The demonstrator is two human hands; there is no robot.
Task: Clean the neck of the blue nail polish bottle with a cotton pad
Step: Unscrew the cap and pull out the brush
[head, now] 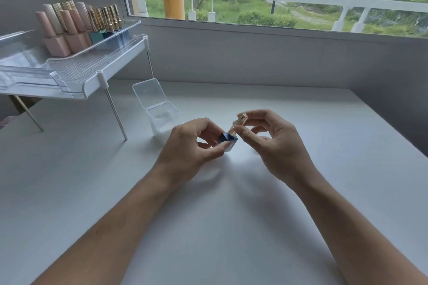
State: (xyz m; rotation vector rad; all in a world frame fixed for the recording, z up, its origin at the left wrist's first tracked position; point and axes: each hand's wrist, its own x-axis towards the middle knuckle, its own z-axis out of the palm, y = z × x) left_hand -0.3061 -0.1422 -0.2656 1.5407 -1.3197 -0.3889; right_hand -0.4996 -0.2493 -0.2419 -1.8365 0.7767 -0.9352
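A small square blue nail polish bottle (pixel 229 142) sits tilted just above the white table (pixel 231 203), near its middle. My left hand (pixel 192 148) grips the bottle's blue body between thumb and fingers. The bottle's tall gold cap (pixel 238 124) leans to the right, and my right hand (pixel 273 143) pinches it with thumb and fingertips. The cap sits on the bottle, so the neck is hidden. A clear plastic box (pixel 162 115) with its lid flipped up stands just behind my left hand; something white lies in its bottom.
At the back left a clear raised shelf on thin metal legs (pixel 69 76) carries several pink and gold-capped polish bottles (pixel 76 28). A grey wall and a window ledge (pixel 254 30) run along the far side. The table's right edge slants past my right arm.
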